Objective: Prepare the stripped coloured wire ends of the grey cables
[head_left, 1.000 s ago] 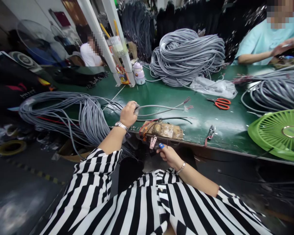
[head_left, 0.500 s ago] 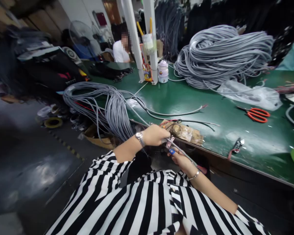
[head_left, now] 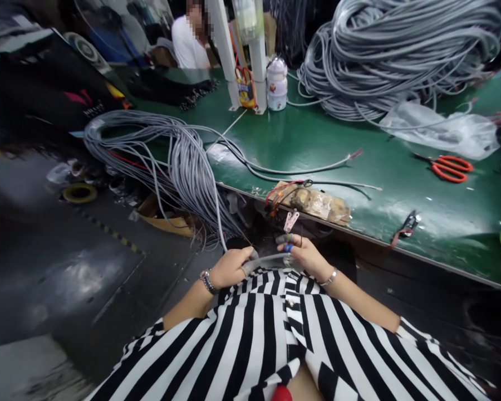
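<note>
Both my hands are low in front of my striped shirt, below the green table's front edge point(head_left: 359, 231). My left hand point(head_left: 229, 267) is closed round a grey cable point(head_left: 219, 217) that runs up to the bundle of grey cables point(head_left: 183, 161) hanging over the table's left end. My right hand point(head_left: 303, 257) pinches the same cable's end, with a blue cap on one fingertip. A short stretch of cable spans the gap between the two hands. Just above them, a taped brown block with red wires point(head_left: 313, 203) sits at the table's edge, and a small pink clip point(head_left: 291, 220) hangs from it.
On the table lie loose cut cables point(head_left: 313, 167), orange scissors point(head_left: 448, 167), a clear plastic bag point(head_left: 438, 131), a small black tool point(head_left: 406, 227) and a large grey cable coil point(head_left: 392, 50). White posts and bottles point(head_left: 275, 83) stand behind. A person in white sits at the far end.
My left hand left the table top, pulled a grey cable down off it, and both hands have dropped to my lap. The view has tilted down and left.
</note>
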A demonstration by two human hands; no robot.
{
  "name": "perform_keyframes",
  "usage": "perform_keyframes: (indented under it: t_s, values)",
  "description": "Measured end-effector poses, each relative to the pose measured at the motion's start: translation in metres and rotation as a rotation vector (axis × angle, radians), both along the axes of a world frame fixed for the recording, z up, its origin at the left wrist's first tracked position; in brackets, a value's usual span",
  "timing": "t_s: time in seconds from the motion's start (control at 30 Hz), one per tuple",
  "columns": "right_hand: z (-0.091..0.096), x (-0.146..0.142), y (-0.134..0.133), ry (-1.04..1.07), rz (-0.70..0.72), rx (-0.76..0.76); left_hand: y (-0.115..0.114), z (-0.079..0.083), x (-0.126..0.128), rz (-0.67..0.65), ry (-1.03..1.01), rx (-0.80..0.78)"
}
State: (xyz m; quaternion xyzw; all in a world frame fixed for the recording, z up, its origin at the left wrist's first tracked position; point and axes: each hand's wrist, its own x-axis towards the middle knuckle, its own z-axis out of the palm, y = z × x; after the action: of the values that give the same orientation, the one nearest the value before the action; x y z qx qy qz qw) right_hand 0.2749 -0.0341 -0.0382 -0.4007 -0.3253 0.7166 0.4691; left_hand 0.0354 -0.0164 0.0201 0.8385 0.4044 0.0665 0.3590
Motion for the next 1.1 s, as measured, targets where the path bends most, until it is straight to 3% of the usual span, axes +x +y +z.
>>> perform_keyframes:
  t_s: [0.13, 0.27, 0.37, 0.5, 0.67, 0.83, 0.93, 1.1]
  values:
    - [0.001, -0.002, -0.004, 0.076, 0.105, 0.119, -0.007, -0.014, -0.025, 0.149, -0.025, -0.043]
    - [0.005, -0.005, -0.006, 0.101, 0.184, 0.183, -0.009, -0.019, -0.027, 0.202, 0.002, 0.035]
    - [0.009, -0.011, -0.005, -0.044, 0.126, 0.295, -0.01, -0.023, -0.02, 0.202, 0.038, 0.074]
    - [0.01, -0.016, -0.004, -0.39, -0.008, 0.487, -0.006, -0.023, -0.009, 0.19, 0.023, 0.034]
    - [0.015, -0.014, -0.004, -0.612, 0.088, 0.615, 0.005, -0.015, 0.013, 0.073, -0.209, -0.239]
    - [0.033, 0.005, 0.003, -0.512, 0.378, 0.714, 0.012, -0.017, 0.024, 0.101, -0.506, -0.619]
    - [0.032, 0.016, 0.007, -0.33, 0.478, 0.6, 0.012, -0.028, 0.021, 0.22, -0.668, -0.828]
    - [0.001, 0.012, 0.007, -0.166, 0.223, 0.175, 0.013, -0.042, 0.022, 0.366, -0.92, -0.952]
